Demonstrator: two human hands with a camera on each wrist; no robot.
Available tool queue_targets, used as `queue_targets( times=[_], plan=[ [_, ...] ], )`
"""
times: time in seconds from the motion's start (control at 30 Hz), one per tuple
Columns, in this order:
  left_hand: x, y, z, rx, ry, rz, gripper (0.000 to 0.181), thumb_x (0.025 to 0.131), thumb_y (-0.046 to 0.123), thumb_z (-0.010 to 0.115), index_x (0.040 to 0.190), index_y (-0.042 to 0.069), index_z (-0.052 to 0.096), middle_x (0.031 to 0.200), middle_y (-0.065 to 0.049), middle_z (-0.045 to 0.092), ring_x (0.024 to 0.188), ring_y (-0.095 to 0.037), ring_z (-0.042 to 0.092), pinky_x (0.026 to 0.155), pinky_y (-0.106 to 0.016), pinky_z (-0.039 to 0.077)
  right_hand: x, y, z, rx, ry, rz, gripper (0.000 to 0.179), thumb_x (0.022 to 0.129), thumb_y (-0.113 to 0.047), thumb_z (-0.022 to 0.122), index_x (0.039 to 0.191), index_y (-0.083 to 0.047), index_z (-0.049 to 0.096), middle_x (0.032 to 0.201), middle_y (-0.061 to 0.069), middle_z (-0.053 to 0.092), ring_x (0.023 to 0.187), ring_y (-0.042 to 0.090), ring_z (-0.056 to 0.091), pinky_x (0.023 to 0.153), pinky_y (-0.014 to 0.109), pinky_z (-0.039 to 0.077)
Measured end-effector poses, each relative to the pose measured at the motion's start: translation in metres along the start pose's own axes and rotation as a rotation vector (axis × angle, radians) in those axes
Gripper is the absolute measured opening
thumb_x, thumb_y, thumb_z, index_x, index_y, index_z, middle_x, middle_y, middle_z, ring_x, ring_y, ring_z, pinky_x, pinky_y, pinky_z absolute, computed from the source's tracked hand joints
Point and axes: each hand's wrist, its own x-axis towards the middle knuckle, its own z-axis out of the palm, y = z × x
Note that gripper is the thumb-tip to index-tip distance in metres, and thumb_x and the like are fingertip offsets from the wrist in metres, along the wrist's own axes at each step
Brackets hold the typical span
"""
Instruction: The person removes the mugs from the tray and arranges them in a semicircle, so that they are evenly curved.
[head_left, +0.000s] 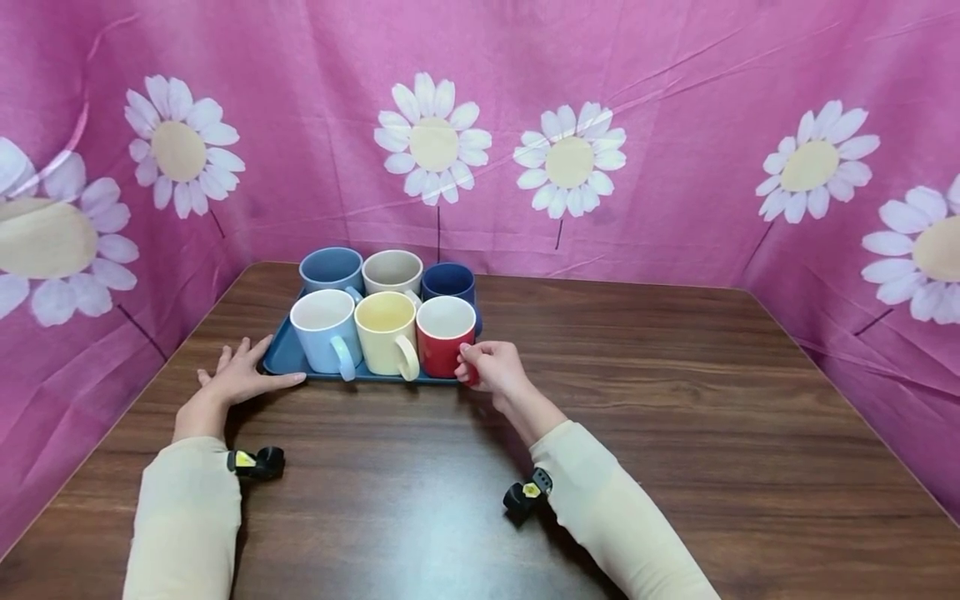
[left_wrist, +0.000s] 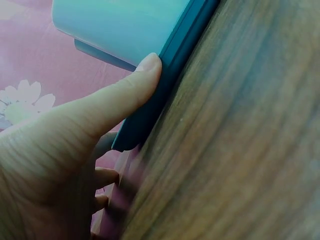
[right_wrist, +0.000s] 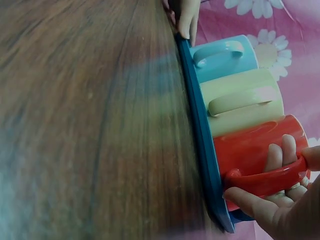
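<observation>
A dark blue tray [head_left: 283,353] bears two rows of mugs on the table's far left. In its front row stand a light blue mug [head_left: 317,343], a pale yellow mug [head_left: 381,348] and a red mug [head_left: 441,354] with a white inside. My right hand [head_left: 492,369] holds the red mug by its handle [right_wrist: 272,181], fingers through the loop and thumb on it. At the tray's front left corner rests my left hand [head_left: 238,377], fingers spread and thumb [left_wrist: 135,90] along the front rim. The red mug sits upright on the tray.
Behind stand a grey-blue mug [head_left: 331,268], a light grey mug [head_left: 392,272] and a navy mug [head_left: 452,283]. The brown wooden table [head_left: 645,375] stretches to the right. A pink cloth [head_left: 675,183] with daisies hangs around the table's far side and flanks.
</observation>
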Motion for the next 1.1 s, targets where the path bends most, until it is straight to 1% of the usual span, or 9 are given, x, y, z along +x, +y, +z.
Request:
queue_targets(
  times=[0.17, 0.3, 0.43, 0.53, 0.63, 0.73, 0.9, 1.0, 1.1],
  plan=[
    [0.0, 0.0, 0.0, 0.004, 0.001, -0.003, 0.103, 0.07, 0.06, 0.056, 0.137, 0.004, 0.002, 0.132, -0.037, -0.008, 0.114, -0.054, -0.016, 0.074, -0.072, -0.012, -0.003, -0.001, -0.002, 0.016, 0.016, -0.005, 0.023, 0.084, -0.02, 0.057, 0.085, 0.002, 0.063, 0.065, 0.011, 0.058, 0.06, 0.019, 0.056, 0.073, 0.039, 0.047],
    [0.0, 0.0, 0.0, 0.006, 0.001, -0.005, 0.102, 0.071, 0.06, 0.055, 0.137, 0.004, 0.002, 0.132, -0.037, -0.008, 0.114, -0.054, -0.016, 0.075, -0.072, -0.011, -0.01, -0.003, -0.003, 0.03, 0.026, -0.037, 0.023, 0.084, -0.019, 0.057, 0.086, 0.003, 0.063, 0.063, 0.01, 0.057, 0.059, 0.018, 0.056, 0.071, 0.037, 0.047],
    [-0.002, -0.001, 0.001, 0.001, 0.0, -0.01, 0.102, 0.071, 0.06, 0.055, 0.137, 0.003, 0.002, 0.131, -0.037, -0.008, 0.114, -0.054, -0.017, 0.075, -0.071, -0.012, -0.018, -0.007, -0.005, 0.083, 0.019, -0.077, 0.023, 0.084, -0.014, 0.057, 0.089, 0.008, 0.062, 0.059, 0.009, 0.056, 0.054, 0.015, 0.055, 0.073, 0.041, 0.047],
    [-0.002, 0.0, 0.001, 0.0, -0.002, -0.01, 0.102, 0.071, 0.06, 0.055, 0.137, 0.003, 0.002, 0.131, -0.037, -0.008, 0.114, -0.054, -0.017, 0.075, -0.071, -0.012, -0.023, -0.007, -0.01, 0.135, 0.003, -0.095, 0.021, 0.084, -0.009, 0.056, 0.088, 0.011, 0.06, 0.056, 0.008, 0.055, 0.05, 0.014, 0.054, 0.07, 0.041, 0.048],
    [-0.002, 0.0, 0.001, -0.001, 0.002, -0.009, 0.103, 0.07, 0.06, 0.056, 0.137, 0.003, 0.003, 0.132, -0.037, -0.008, 0.114, -0.053, -0.017, 0.075, -0.071, -0.012, -0.029, -0.007, -0.018, 0.162, -0.013, -0.102, 0.019, 0.084, -0.006, 0.055, 0.087, 0.013, 0.058, 0.055, 0.007, 0.055, 0.05, 0.013, 0.054, 0.066, 0.041, 0.049],
    [-0.001, -0.001, 0.0, -0.004, 0.001, -0.005, 0.102, 0.071, 0.059, 0.056, 0.137, 0.003, 0.003, 0.131, -0.037, -0.008, 0.114, -0.054, -0.017, 0.075, -0.071, -0.012, -0.035, -0.006, -0.028, 0.186, -0.039, -0.104, 0.017, 0.084, -0.004, 0.054, 0.086, 0.013, 0.058, 0.056, 0.007, 0.055, 0.05, 0.014, 0.054, 0.067, 0.042, 0.048],
    [0.001, -0.002, 0.0, -0.007, -0.005, 0.0, 0.102, 0.072, 0.059, 0.055, 0.137, 0.003, 0.001, 0.131, -0.037, -0.009, 0.113, -0.054, -0.017, 0.074, -0.071, -0.012, -0.044, -0.005, -0.048, 0.238, -0.094, -0.106, 0.014, 0.085, -0.003, 0.051, 0.079, 0.008, 0.059, 0.056, 0.006, 0.054, 0.052, 0.013, 0.053, 0.066, 0.038, 0.049],
    [0.002, -0.002, 0.0, -0.003, -0.005, 0.0, 0.102, 0.071, 0.059, 0.055, 0.137, 0.003, 0.001, 0.131, -0.037, -0.009, 0.113, -0.054, -0.018, 0.074, -0.071, -0.012, -0.048, -0.002, -0.06, 0.223, -0.113, -0.118, 0.015, 0.085, -0.003, 0.051, 0.077, 0.006, 0.059, 0.056, 0.006, 0.054, 0.053, 0.013, 0.053, 0.064, 0.035, 0.05],
    [0.001, -0.002, 0.0, -0.002, -0.004, 0.002, 0.102, 0.072, 0.059, 0.055, 0.137, 0.003, 0.001, 0.131, -0.037, -0.009, 0.113, -0.054, -0.018, 0.074, -0.071, -0.012, -0.052, 0.001, -0.073, 0.213, -0.131, -0.133, 0.018, 0.086, -0.002, 0.05, 0.073, 0.001, 0.062, 0.056, 0.005, 0.054, 0.053, 0.012, 0.053, 0.065, 0.035, 0.049]
  ],
)
